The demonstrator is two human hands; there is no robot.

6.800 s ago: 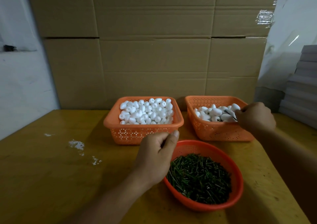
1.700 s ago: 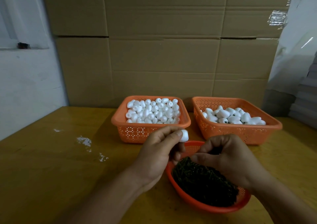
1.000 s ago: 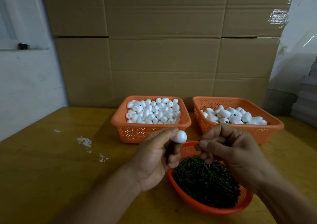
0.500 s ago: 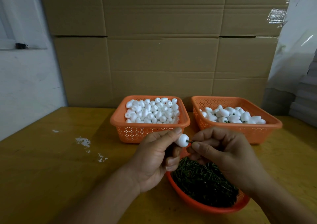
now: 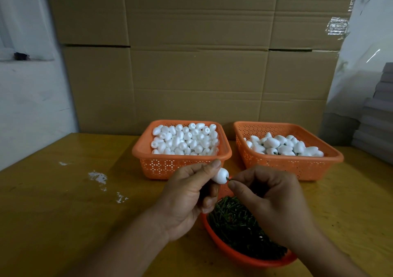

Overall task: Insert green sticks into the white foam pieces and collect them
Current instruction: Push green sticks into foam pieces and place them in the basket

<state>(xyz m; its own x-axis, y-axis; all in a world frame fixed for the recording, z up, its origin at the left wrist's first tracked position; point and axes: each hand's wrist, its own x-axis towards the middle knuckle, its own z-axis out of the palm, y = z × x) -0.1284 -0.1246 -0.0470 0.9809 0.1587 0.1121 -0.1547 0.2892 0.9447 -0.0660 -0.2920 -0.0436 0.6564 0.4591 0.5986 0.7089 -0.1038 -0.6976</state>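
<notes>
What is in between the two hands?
In the head view, a white foam piece, pinched by the left hand, meets a green stick pinched by the right hand.

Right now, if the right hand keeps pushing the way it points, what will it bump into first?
Probably the white foam piece pinched in the left hand. The right hand points the green stick at it, the tip about touching.

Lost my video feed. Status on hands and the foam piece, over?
Left hand grips foam piece. Right hand pinches green stick at its tip. Nothing in the way.
</notes>
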